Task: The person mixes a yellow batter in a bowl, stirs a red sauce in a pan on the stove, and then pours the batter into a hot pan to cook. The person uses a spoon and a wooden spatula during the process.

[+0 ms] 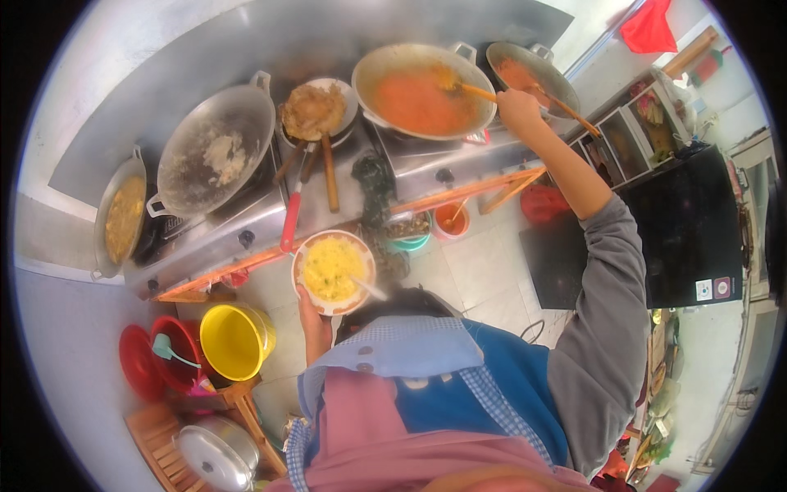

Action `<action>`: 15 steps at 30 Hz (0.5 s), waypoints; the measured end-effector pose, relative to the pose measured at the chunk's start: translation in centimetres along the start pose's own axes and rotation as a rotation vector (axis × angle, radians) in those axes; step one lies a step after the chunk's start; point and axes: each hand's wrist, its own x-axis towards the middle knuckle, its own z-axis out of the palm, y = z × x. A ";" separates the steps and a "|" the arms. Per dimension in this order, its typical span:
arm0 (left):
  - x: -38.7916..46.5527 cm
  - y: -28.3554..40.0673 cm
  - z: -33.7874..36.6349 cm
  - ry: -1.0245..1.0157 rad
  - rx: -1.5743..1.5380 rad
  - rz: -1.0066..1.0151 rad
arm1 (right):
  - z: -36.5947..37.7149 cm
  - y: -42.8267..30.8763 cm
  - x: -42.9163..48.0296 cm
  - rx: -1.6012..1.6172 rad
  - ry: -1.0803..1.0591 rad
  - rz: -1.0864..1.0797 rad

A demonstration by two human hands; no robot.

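Note:
My left hand [315, 329] holds a round bowl [297, 269] with a brown-patterned rim by its near left side. Inside lies a yellow, egg-like mixture [332, 267] with green flecks, and a spoon [370, 288] leans over the bowl's right edge. My right hand [519, 111] grips the end of a wooden spatula [478, 92]. The spatula's head is in the orange-red sauce [415, 101] of a large metal wok [367, 80] on the stove. Just beyond that hand sits a smaller wok [562, 77] with similar orange food and its own wooden-handled utensil [575, 114].
Left along the stove [332, 184] stand a wok with pale scraps [178, 166] and a pan of brownish food [101, 227]. Fried food [313, 111] rests on a strainer above a bowl. A yellow bucket [267, 326] and a lidded pot [215, 455] are at lower left.

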 end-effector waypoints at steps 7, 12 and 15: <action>-0.3 0.3 -0.7 0.050 -0.006 0.031 | -2.6 6.5 -0.9 0.475 -0.282 -0.139; -0.2 -0.2 -1.2 0.013 -0.049 0.054 | 3.8 -1.4 -1.8 0.759 -0.012 0.028; -0.2 0.5 -1.0 -0.014 -0.034 0.027 | 4.1 -1.7 -2.6 0.782 -0.077 0.127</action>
